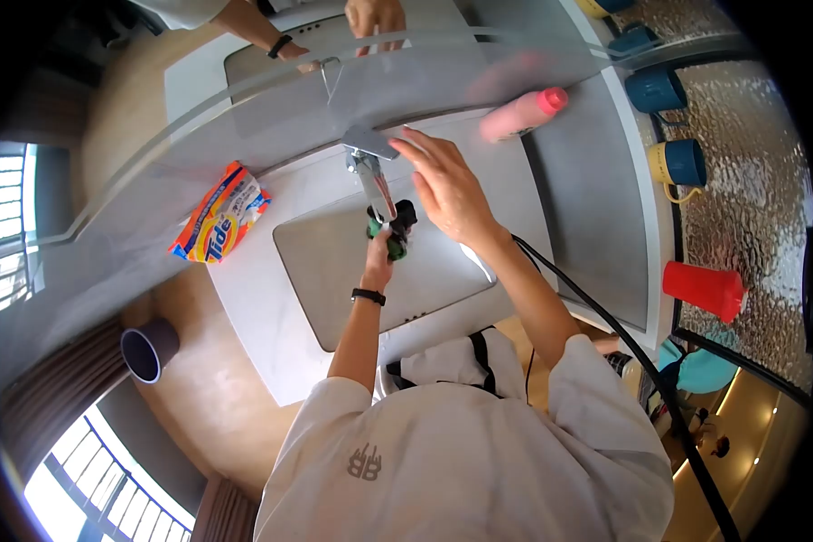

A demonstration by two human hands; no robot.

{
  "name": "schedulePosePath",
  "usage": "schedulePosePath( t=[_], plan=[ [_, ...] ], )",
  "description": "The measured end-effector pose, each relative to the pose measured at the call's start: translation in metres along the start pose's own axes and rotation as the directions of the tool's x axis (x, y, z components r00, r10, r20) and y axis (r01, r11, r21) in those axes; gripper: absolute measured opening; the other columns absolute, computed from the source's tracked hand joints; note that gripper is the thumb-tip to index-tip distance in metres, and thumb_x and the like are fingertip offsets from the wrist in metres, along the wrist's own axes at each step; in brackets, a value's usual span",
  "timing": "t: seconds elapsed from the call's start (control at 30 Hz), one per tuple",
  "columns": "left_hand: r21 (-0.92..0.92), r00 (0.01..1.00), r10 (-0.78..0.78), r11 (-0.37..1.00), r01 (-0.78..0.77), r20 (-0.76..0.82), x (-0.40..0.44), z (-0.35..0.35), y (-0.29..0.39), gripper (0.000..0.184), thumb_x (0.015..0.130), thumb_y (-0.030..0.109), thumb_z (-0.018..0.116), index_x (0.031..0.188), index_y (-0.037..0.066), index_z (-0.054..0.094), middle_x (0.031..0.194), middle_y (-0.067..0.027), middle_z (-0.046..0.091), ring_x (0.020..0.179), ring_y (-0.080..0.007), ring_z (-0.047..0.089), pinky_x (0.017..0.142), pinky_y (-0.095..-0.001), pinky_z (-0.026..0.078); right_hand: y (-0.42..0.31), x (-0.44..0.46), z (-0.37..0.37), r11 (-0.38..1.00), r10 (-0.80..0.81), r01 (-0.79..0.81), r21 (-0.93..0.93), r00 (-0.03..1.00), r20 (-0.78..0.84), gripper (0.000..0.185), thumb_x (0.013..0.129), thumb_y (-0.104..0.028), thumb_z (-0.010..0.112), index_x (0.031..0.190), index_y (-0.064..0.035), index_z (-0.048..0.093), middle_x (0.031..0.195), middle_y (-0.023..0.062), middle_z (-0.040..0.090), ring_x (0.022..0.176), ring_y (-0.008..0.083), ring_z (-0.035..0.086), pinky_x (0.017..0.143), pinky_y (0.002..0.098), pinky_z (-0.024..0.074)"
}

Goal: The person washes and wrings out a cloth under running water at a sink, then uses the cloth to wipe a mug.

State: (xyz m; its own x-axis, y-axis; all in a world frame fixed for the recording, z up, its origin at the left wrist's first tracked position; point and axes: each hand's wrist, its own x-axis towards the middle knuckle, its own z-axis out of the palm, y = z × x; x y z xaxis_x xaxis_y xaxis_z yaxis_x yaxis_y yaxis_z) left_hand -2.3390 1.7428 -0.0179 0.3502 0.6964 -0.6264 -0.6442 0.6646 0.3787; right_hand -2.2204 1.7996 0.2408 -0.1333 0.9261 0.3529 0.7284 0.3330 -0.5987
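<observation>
Under the spout of the metal faucet [367, 170], my left hand [379, 261] is closed around a small dark green and black item [394, 239], whose kind I cannot make out. A black band circles that wrist. My right hand [449, 186] is beside the flat faucet lever [370, 143], fingers stretched out and holding nothing. Its fingertips are close to the lever's right end; whether they touch it I cannot tell. Below both hands lies the rectangular sink basin [334, 294], set in a white countertop [253, 316].
An orange Tide bag [221, 217] sits at the counter's left back, a pink bottle [524, 115] at the right back. Mugs [676, 163] and a red cup [703, 289] line the right shelf. A black cable [605, 321] runs past my right arm. A mirror reflects my arms.
</observation>
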Motion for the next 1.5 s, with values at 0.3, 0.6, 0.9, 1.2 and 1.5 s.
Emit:
schedulePosePath(
  t=[0.3,0.6,0.9,1.2,1.5],
  plan=[
    [0.390,0.946,0.300,0.862,-0.323,0.121,-0.038,0.030,0.040,0.025,0.072,0.005,0.067,0.097,0.007,0.062,0.080,0.0016,0.060,0.067,-0.0099,0.054,0.058,-0.0265,0.044,0.010,-0.062,0.032,0.962,0.024,0.038,-0.270,0.975,0.223,0.036,0.075,-0.001,0.061,0.111,-0.0052,0.059,0.144,0.0114,0.034,0.117,0.0332,0.045,0.093,0.0395,0.0440],
    [0.435,0.975,0.166,0.875,-0.213,0.146,-0.107,-0.003,0.027,0.040,0.088,0.023,0.051,0.124,0.004,0.048,0.114,-0.0028,0.054,0.104,-0.0137,0.050,0.090,-0.0276,0.040,0.023,-0.142,0.080,0.697,0.399,-0.591,0.406,0.790,0.465,0.027,0.082,-0.005,0.064,0.107,-0.0042,0.055,0.101,0.0077,0.061,0.095,0.0176,0.058,0.080,0.0295,0.0494],
    [0.670,0.955,0.156,0.684,-0.287,0.251,-0.139,-0.010,0.025,0.078,0.091,0.067,0.029,0.119,-0.003,0.051,0.111,-0.0070,0.056,0.100,-0.0152,0.052,0.086,-0.0297,0.043,0.002,-0.164,0.091,0.597,0.414,-0.682,0.423,0.713,0.566,0.040,0.080,-0.014,0.071,0.112,-0.0029,0.050,0.090,0.0061,0.057,0.081,0.0131,0.055,0.072,0.0268,0.0465],
    [-0.038,0.945,0.300,0.951,-0.307,-0.128,-0.131,-0.060,0.034,0.034,0.088,0.028,0.049,0.107,0.000,0.054,0.100,-0.0081,0.058,0.092,-0.0196,0.057,0.083,-0.0326,0.048,0.044,-0.145,0.045,0.815,0.428,-0.513,0.270,0.846,0.317,0.029,0.084,-0.027,0.066,0.092,-0.0022,0.053,0.077,0.0122,0.057,0.067,0.0219,0.053,0.065,0.0331,0.0442],
    [0.678,0.962,0.268,0.700,-0.224,0.041,-0.126,-0.106,0.082,0.028,0.090,0.022,0.048,0.105,-0.001,0.054,0.097,-0.0077,0.059,0.090,-0.0177,0.059,0.078,-0.0292,0.049,0.087,-0.160,0.038,0.640,0.528,-0.606,0.473,0.794,0.302,0.027,0.093,-0.018,0.055,0.117,-0.0058,0.056,0.103,0.0013,0.060,0.095,0.0115,0.053,0.086,0.0253,0.0413]
  ],
)
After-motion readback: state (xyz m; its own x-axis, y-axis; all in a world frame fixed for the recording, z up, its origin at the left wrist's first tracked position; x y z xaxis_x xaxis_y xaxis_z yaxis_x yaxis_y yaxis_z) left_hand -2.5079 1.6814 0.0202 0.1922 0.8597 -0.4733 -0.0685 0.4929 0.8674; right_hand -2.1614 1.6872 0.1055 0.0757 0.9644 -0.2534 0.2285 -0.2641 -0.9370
